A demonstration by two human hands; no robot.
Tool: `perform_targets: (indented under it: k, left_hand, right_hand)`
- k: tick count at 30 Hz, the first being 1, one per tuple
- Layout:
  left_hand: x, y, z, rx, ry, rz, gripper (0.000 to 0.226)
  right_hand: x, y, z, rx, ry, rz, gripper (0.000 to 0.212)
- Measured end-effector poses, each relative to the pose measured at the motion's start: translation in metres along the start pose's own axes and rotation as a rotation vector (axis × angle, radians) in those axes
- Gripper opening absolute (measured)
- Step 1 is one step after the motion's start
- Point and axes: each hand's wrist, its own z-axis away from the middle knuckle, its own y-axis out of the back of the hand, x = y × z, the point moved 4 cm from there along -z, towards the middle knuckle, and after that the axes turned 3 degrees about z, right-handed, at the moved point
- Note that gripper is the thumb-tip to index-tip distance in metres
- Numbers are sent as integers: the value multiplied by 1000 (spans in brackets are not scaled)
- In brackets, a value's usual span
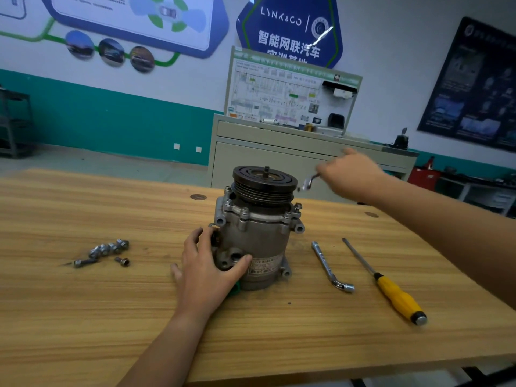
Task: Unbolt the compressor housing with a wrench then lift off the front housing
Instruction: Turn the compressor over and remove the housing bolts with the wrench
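A grey metal compressor (257, 236) stands upright on the wooden table (111, 317), its black pulley (264, 181) on top. Bolts ring the front housing flange (259, 215) below the pulley. My left hand (208, 268) grips the lower left side of the compressor body, thumb across its front. My right hand (350, 174) is raised to the right of the pulley and holds a small metal wrench (307, 183), whose bent head hangs just beside the pulley rim, blurred.
Several loose bolts (107, 251) lie on the table to the left. An L-shaped socket wrench (331, 268) and a yellow-handled screwdriver (391, 289) lie to the right. A grey cabinet (279, 160) with a display board stands behind the table.
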Motion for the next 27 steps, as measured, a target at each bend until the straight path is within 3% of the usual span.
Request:
perform_targets:
  k: [3, 5, 8, 10, 17, 21, 23, 27]
  left_hand:
    - [1, -1, 0, -5, -2, 4, 90]
    - [1, -1, 0, 1, -9, 12, 90]
    - [0, 0, 1, 9, -12, -9, 91]
    - [1, 0, 0, 11, -15, -18, 90]
    - [3, 1, 0, 18, -19, -22, 88]
    - [3, 1, 0, 20, -30, -16, 88]
    - [4, 1, 0, 22, -34, -14, 88]
    - [5, 1, 0, 26, -46, -4, 88]
  right_hand:
    - [18, 12, 31, 141, -232, -321, 22]
    - [12, 15, 54, 111, -293, -396, 21]
    - [-18, 13, 74, -154, -237, -332, 16]
    - [-34, 12, 78, -242, -186, -278, 13]
    - [-49, 27, 68, -285, -66, -62, 25]
    - [-45, 32, 73, -241, 63, 137, 18]
    - [-39, 34, 70, -236, 87, 125, 11]
    - [-25, 30, 56, -221, 153, 90, 17]
